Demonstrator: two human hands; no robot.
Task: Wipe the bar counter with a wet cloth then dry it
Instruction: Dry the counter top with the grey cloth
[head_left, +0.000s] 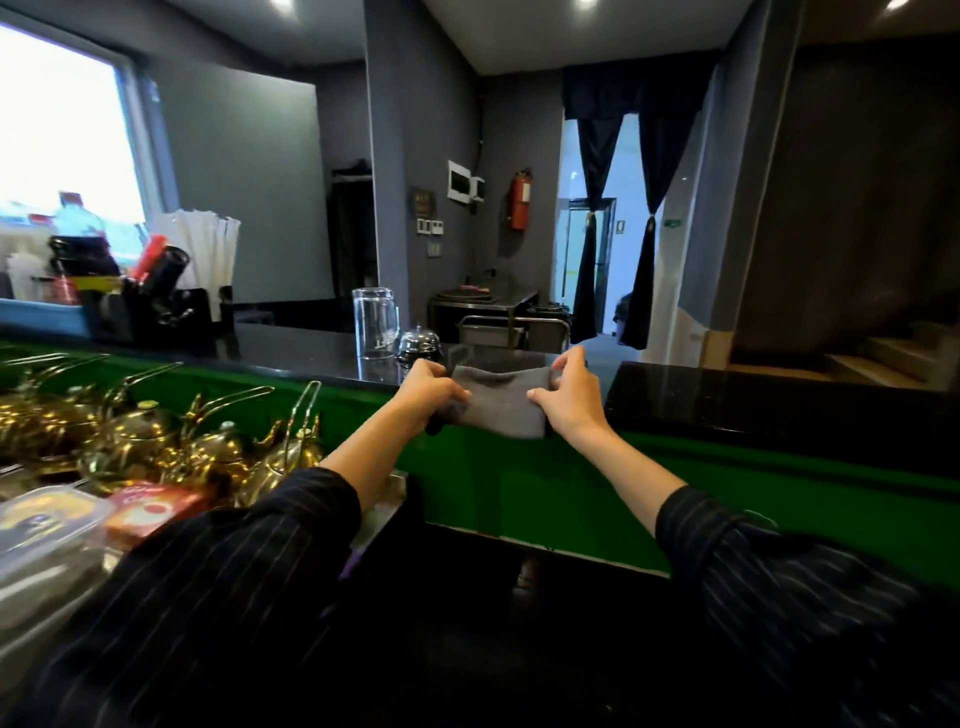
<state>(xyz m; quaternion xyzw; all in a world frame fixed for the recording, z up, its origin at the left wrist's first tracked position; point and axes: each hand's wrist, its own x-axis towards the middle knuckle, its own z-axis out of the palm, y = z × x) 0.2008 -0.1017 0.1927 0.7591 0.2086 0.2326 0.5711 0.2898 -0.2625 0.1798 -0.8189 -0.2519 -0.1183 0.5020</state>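
Note:
A folded grey cloth (498, 402) is stretched between my two hands at the near edge of the black glossy bar counter (727, 395). My left hand (428, 389) grips the cloth's left end. My right hand (566, 397) pinches its right end, fingers curled over the top. The cloth hangs partly in front of the counter's green front panel (519, 483). Whether the cloth is wet cannot be told.
A clear glass pitcher (373, 322) and a chrome service bell (418, 343) stand on the counter just beyond the cloth. A black organiser with straws and tools (156, 296) sits at the far left. Several brass teapots (156, 436) and plastic containers (47, 525) fill the lower shelf at left.

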